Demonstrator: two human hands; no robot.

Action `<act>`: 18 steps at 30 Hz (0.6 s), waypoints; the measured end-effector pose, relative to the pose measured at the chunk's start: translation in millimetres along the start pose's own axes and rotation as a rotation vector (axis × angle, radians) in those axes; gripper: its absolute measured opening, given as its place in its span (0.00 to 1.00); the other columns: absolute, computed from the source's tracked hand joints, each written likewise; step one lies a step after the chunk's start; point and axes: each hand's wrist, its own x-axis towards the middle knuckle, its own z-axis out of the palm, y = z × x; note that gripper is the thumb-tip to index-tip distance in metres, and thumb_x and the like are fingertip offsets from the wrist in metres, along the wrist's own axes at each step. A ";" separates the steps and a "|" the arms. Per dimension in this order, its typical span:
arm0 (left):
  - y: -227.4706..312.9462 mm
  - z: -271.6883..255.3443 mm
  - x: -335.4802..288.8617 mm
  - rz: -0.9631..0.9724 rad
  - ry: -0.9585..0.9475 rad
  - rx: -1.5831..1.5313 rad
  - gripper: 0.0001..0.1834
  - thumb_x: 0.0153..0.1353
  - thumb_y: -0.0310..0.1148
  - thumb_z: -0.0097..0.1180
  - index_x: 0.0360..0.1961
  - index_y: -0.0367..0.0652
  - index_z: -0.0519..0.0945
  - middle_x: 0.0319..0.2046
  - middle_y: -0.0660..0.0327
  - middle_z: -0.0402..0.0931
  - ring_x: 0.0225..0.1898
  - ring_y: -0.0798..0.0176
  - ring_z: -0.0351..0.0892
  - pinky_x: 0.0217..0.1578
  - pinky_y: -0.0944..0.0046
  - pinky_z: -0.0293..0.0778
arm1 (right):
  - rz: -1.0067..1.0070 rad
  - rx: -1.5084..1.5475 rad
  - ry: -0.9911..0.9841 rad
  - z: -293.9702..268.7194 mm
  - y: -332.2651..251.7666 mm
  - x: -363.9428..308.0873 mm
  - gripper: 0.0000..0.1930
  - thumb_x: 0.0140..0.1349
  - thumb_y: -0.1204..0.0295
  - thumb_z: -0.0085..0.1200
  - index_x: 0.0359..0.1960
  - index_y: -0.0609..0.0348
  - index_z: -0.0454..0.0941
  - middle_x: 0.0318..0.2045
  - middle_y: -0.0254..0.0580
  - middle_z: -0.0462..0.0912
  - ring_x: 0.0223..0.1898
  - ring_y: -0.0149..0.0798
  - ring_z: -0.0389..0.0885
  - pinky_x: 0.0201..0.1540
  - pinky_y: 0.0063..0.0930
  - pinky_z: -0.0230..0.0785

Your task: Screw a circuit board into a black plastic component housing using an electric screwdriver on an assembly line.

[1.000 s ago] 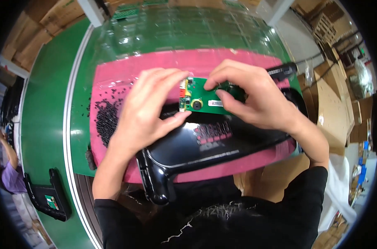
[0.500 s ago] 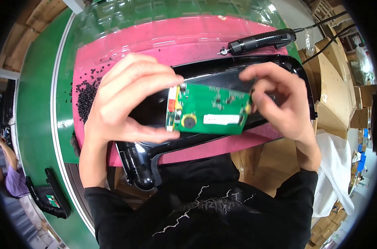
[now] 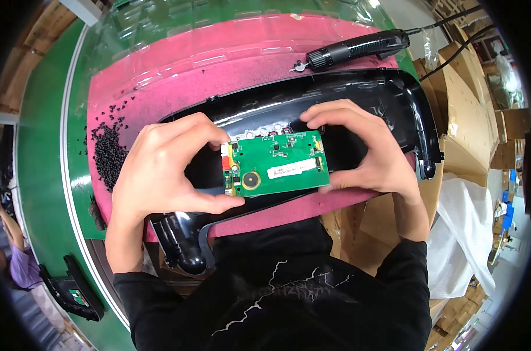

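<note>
A green circuit board (image 3: 289, 153) with a white label, a round black buzzer and white, red and yellow connectors on its left edge is held level above a black plastic housing (image 3: 359, 88). My left hand (image 3: 157, 167) grips the board's left end, thumb below and fingers above. At the right end, my right hand (image 3: 373, 149) has its thumb against the lower corner and its fingers curved over the top edge. The housing lies open side up on a pink mat (image 3: 160, 82), its rounded handle end (image 3: 186, 245) toward my body.
Several small black screws (image 3: 109, 149) lie heaped left of the housing. Behind it rests a black electric screwdriver (image 3: 359, 50), near clear plastic trays (image 3: 219, 35). Cardboard boxes (image 3: 464, 117) and white wrapping (image 3: 464, 228) are at right. Far left, another person's purple sleeve (image 3: 23, 260) shows near a second housing (image 3: 72, 286).
My right hand has moved in from beside the board and now grips its right end. The board has shifted slightly left, and its tilt has changed, the right end now higher.
</note>
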 end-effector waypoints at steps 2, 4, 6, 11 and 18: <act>2.3 -5.7 0.5 -0.030 -0.010 0.010 0.32 0.31 0.43 0.80 0.38 0.38 0.81 0.31 0.59 0.79 0.26 0.61 0.76 0.27 0.65 0.73 | -0.005 0.034 -0.026 3.5 5.9 5.8 0.38 0.33 0.67 0.81 0.51 0.61 0.78 0.53 0.45 0.81 0.57 0.47 0.78 0.61 0.39 0.69; 4.3 -9.5 1.0 -0.059 -0.027 -0.002 0.30 0.34 0.43 0.80 0.36 0.38 0.80 0.29 0.57 0.79 0.30 0.54 0.83 0.32 0.61 0.81 | 0.010 0.021 -0.038 2.6 8.8 8.3 0.38 0.36 0.68 0.80 0.52 0.61 0.77 0.54 0.45 0.80 0.57 0.47 0.77 0.62 0.39 0.68; 3.2 -9.7 0.2 -0.115 -0.033 0.035 0.30 0.35 0.43 0.79 0.36 0.37 0.80 0.30 0.57 0.79 0.30 0.53 0.84 0.32 0.59 0.81 | 0.026 0.007 -0.049 4.1 9.6 11.2 0.37 0.38 0.68 0.79 0.53 0.61 0.77 0.54 0.46 0.79 0.58 0.48 0.76 0.63 0.40 0.66; 1.9 -7.7 -2.4 -0.217 -0.050 0.117 0.31 0.36 0.44 0.80 0.36 0.36 0.79 0.31 0.56 0.77 0.28 0.51 0.81 0.30 0.56 0.79 | 0.043 -0.086 -0.012 15.9 6.3 18.8 0.34 0.48 0.71 0.72 0.58 0.61 0.73 0.58 0.51 0.74 0.62 0.54 0.69 0.67 0.43 0.60; 0.2 -3.7 -0.6 -0.271 -0.133 0.165 0.31 0.39 0.44 0.78 0.40 0.37 0.78 0.34 0.57 0.75 0.25 0.48 0.78 0.27 0.53 0.76 | 0.082 -0.215 -0.012 21.8 4.2 17.9 0.31 0.46 0.72 0.71 0.55 0.62 0.74 0.57 0.48 0.73 0.61 0.54 0.69 0.65 0.44 0.63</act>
